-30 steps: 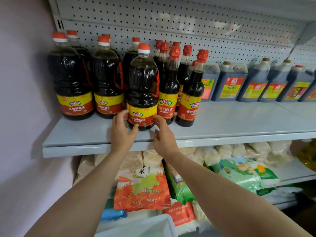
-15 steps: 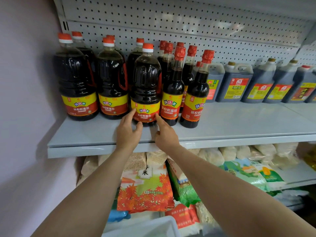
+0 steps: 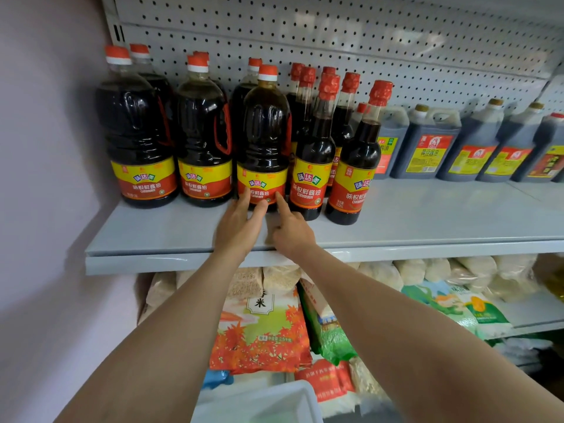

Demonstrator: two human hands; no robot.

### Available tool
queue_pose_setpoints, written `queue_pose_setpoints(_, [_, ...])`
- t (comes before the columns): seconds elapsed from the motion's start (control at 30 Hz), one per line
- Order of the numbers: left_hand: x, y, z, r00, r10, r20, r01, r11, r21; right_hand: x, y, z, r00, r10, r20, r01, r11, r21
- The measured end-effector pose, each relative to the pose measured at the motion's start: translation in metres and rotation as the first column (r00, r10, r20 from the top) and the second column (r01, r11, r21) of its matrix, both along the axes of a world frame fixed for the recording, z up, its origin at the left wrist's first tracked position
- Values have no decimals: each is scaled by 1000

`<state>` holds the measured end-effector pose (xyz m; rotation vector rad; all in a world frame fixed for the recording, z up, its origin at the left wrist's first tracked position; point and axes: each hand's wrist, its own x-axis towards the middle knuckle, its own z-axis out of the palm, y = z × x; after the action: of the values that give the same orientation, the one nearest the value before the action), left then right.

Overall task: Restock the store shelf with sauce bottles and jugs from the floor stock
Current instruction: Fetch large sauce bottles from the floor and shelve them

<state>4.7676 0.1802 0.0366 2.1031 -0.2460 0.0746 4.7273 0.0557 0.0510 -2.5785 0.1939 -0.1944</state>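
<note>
On the grey shelf (image 3: pixel 427 221) a large soy sauce jug (image 3: pixel 264 141) with an orange cap stood upright in the front row, between two like jugs on its left and slim sauce bottles (image 3: pixel 314 154) on its right. The left hand (image 3: pixel 236 224) lay with straight fingers against the jug's lower label, and the right hand (image 3: pixel 291 230) touched the same label with its extended forefinger. Blue-grey canisters (image 3: pixel 427 145) lined the back right, and rice bags (image 3: pixel 262 325) filled the shelf below.

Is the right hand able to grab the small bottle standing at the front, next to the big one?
Probably yes. The right hand touches the big bottle, and the small bottle stands just to its right at the shelf front with nothing before it.
</note>
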Motion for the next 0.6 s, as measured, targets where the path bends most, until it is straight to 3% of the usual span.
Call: queue_pose_setpoints(0.6, [10, -10, 7, 998, 27, -59, -16, 985, 173, 35, 0, -1, 989, 59, -134, -90, 967, -240])
